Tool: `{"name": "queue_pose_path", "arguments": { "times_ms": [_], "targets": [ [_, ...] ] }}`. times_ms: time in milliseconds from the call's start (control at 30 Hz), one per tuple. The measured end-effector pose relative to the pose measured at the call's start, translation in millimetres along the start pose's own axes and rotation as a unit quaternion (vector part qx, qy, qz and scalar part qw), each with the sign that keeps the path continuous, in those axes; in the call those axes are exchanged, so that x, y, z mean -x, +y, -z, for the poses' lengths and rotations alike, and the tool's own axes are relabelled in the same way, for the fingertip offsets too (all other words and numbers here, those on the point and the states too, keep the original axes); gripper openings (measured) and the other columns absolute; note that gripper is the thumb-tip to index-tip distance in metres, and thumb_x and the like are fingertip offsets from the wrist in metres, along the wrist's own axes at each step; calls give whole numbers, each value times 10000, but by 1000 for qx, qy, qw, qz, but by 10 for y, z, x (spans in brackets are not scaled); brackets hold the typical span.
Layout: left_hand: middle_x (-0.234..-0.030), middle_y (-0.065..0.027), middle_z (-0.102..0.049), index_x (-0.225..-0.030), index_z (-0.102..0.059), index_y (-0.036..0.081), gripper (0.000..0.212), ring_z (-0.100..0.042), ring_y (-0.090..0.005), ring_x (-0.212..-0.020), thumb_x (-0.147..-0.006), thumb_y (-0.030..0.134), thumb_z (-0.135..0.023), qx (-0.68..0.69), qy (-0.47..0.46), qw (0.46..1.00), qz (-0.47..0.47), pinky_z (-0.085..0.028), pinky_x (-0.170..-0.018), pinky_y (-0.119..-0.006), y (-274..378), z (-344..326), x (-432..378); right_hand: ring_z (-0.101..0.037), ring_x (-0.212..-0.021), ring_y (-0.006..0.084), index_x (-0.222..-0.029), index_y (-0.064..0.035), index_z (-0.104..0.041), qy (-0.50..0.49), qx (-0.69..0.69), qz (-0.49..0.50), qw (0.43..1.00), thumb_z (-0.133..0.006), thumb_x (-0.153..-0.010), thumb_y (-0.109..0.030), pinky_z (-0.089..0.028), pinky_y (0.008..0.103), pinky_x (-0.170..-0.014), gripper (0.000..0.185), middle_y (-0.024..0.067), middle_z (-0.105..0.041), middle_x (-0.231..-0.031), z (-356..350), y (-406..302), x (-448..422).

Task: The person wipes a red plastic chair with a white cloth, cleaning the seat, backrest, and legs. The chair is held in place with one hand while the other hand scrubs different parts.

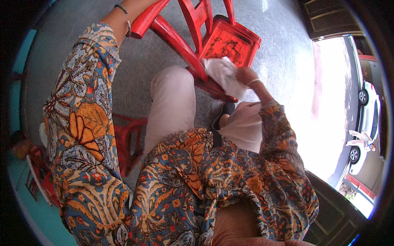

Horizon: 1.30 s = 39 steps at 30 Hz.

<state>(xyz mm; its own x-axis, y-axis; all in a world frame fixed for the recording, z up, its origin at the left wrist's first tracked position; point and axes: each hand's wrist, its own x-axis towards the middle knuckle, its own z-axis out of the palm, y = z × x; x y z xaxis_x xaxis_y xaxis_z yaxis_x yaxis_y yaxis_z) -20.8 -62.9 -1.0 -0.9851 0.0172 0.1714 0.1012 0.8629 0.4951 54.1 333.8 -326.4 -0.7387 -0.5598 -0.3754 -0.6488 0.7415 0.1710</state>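
A red wooden chair [187,50] stands tilted in front of my knees. Its square panel [224,41] carries a dark painted design, and bars and legs run up past the top edge of the view. In my right hand [245,76] is a bunched white cloth [226,73], held against the chair's lower frame beside the panel. Motion blurs both hand and cloth. My left forearm, with metal bangles at the wrist, reaches up beside a thick red chair bar [147,20]. The left hand itself lies beyond the top edge, out of view.
Grey concrete floor [132,77] surrounds the chair. Another red seat frame [130,138] stands behind my left leg. Dark panelled doors [332,17] flank a bright doorway on the right. Outside are a white car [371,113] and a person [363,139].
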Motion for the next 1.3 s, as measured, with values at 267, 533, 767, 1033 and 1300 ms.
{"name": "queue_pose_path", "arguments": {
  "times_ms": [267,533,767,1033,1300],
  "targets": [
    [-872,-270,-616,-993,-555,-70,544,-611,-386,-837,-725,401,-598,-63,4,997,-42,-494,-749,-415,-125,-51,-101,-620,-743,346,-843,-52,-603,133,-164,-240,948,-506,-816,-255,-497,450,-665,227,194,-634,-798,445,621,772],
    [-896,-269,-614,-998,-558,-56,549,-607,-383,-861,-729,419,-621,-29,0,1000,0,-489,-748,-422,-47,-20,-66,-617,-801,185,-962,-25,-616,277,-764,-33,581,-546,-861,-155,-494,321,-725,179,128,-634,-859,1445,-785,-160],
    [-908,-278,-609,-989,-566,-59,552,-602,-389,-874,-731,427,-612,-66,29,997,-35,-485,-762,-430,-16,-119,-208,-597,-901,309,-1025,-52,-596,246,-225,76,940,-531,-820,-249,-479,375,-783,291,157,-618,-972,523,50,-18],
    [-962,-281,-598,-1029,-549,-68,601,-582,-397,-927,-745,459,-597,-65,-29,997,-1,-468,-810,-429,-37,30,17,-610,-737,288,-786,-118,-613,314,-143,-304,888,-524,-808,-214,-502,412,-611,133,103,-613,-802,1008,868,464],
    [-904,-281,-605,-1021,-535,-89,624,-603,-397,-839,-751,471,-596,-56,-29,998,-26,-483,-755,-418,-93,222,6,-581,-858,184,-1019,-23,-621,264,-365,48,891,-571,-858,-208,-459,364,-785,251,67,-634,-905,696,-527,-600]
  ]
}}
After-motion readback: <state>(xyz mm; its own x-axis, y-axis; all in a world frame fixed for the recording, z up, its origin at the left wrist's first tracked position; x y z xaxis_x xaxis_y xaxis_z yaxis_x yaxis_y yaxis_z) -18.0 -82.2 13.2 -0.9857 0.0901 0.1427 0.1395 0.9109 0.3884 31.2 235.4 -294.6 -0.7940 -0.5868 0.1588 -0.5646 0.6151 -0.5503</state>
